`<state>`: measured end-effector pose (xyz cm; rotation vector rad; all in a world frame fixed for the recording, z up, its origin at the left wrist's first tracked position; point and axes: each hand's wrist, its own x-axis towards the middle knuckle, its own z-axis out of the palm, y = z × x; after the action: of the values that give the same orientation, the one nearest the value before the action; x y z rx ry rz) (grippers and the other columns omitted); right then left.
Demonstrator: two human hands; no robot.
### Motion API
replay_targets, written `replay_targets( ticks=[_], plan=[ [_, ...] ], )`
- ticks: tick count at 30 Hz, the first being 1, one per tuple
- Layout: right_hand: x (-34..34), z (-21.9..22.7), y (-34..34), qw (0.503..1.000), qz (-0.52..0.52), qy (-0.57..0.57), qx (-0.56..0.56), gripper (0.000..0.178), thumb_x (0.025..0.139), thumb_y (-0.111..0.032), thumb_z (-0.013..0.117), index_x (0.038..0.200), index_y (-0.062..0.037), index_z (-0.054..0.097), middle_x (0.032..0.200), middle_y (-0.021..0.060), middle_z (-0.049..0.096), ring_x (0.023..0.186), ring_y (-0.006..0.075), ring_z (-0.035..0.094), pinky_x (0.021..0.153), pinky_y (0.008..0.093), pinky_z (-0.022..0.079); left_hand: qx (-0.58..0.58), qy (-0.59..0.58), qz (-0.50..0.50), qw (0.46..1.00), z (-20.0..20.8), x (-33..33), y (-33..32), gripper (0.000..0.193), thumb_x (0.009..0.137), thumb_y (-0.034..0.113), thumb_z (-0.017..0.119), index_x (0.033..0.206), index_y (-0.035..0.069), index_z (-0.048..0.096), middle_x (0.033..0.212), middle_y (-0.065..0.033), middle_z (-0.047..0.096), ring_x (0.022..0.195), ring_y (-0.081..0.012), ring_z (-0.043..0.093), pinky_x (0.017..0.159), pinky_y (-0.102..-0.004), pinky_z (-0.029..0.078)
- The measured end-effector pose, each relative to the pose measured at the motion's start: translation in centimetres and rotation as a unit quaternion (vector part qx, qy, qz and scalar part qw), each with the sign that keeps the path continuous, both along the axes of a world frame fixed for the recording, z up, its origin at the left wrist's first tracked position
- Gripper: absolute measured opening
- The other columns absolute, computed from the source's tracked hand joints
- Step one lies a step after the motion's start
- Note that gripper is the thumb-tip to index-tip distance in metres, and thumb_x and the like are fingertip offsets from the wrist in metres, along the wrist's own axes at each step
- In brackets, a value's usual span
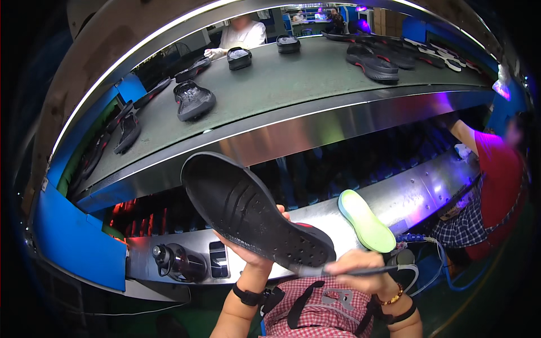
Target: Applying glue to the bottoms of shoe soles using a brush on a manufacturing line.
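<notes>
A large black shoe sole (242,197) is tilted up in front of me, its hollow inner side facing me. My left hand (251,256) supports it from beneath, fingers wrapped round its edge. In my right hand (360,267) is a dark-handled brush (375,271), its bristle end lying against the sole's heel, where small holes show. The bristles are partly blurred. To the right of the sole, a pale green foam midsole (367,222) lies on the metal ledge (417,194).
Beyond the ledge runs a green conveyor belt (270,93) carrying several black soles (193,101). A dark bottle (179,263) stands at left on the ledge. A person in red (501,180) works at right; another in white (245,35) sits across. Blue hoses (445,265) hang at right.
</notes>
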<state>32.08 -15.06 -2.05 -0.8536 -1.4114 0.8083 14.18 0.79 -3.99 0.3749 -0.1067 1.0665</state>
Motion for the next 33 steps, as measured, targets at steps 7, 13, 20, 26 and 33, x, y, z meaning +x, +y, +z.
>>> replay_targets(
  ticks=[7,13,20,26,33],
  plan=[
    [0.7,-0.4,-0.7,0.997,0.024,-0.053,-0.040,0.028,0.070,0.004,0.074,0.097,0.0012,0.070,0.097,0.0148,0.070,0.090,0.0248,0.067,0.081,0.0319,0.052,0.037,-0.004,-0.001,0.999,1.0,-0.1,-0.1,0.113,0.068,0.091,0.029,0.137,0.001,0.037,0.118,-0.0310,0.052,0.101,-0.0419,0.058,0.088,-0.0508,0.050],
    [1.0,-1.1,-0.9,0.996,-0.039,-0.055,-0.060,0.024,0.070,0.006,0.073,0.093,0.0034,0.070,0.094,0.0160,0.070,0.087,0.0241,0.065,0.084,0.0345,0.051,0.056,0.052,0.034,0.997,1.6,0.3,-0.1,0.115,0.069,0.091,0.023,0.138,0.000,0.034,0.123,-0.0310,0.050,0.105,-0.0421,0.057,0.090,-0.0503,0.049],
    [1.4,-2.3,-1.2,0.987,-0.032,0.109,-0.112,0.023,0.072,0.006,0.067,0.095,0.0055,0.068,0.097,0.0194,0.069,0.101,0.0277,0.063,0.098,0.0396,0.045,0.090,0.025,-0.011,0.996,3.5,0.6,-0.7,0.112,0.072,0.088,0.028,0.142,0.000,0.029,0.131,-0.0303,0.044,0.118,-0.0412,0.050,0.100,-0.0509,0.042],
    [-2.4,-1.8,-0.9,0.888,-0.037,0.428,-0.166,0.017,0.078,0.004,0.065,0.094,0.0071,0.064,0.098,0.0241,0.066,0.097,0.0298,0.065,0.094,0.0415,0.049,0.160,0.129,-0.016,0.979,2.0,2.2,-4.2,0.106,0.076,0.077,0.047,0.143,-0.002,0.023,0.136,-0.0283,0.041,0.124,-0.0391,0.045,0.105,-0.0522,0.036],
    [1.3,1.0,-1.7,0.990,0.055,-0.001,-0.127,0.027,0.073,0.005,0.072,0.100,0.0016,0.070,0.098,0.0145,0.070,0.085,0.0200,0.067,0.078,0.0290,0.052,0.163,0.238,-0.188,0.939,-0.7,0.6,-1.6,0.095,0.073,0.054,0.066,0.140,-0.003,0.031,0.132,-0.0247,0.047,0.116,-0.0334,0.054,0.100,-0.0426,0.044]
  ],
)
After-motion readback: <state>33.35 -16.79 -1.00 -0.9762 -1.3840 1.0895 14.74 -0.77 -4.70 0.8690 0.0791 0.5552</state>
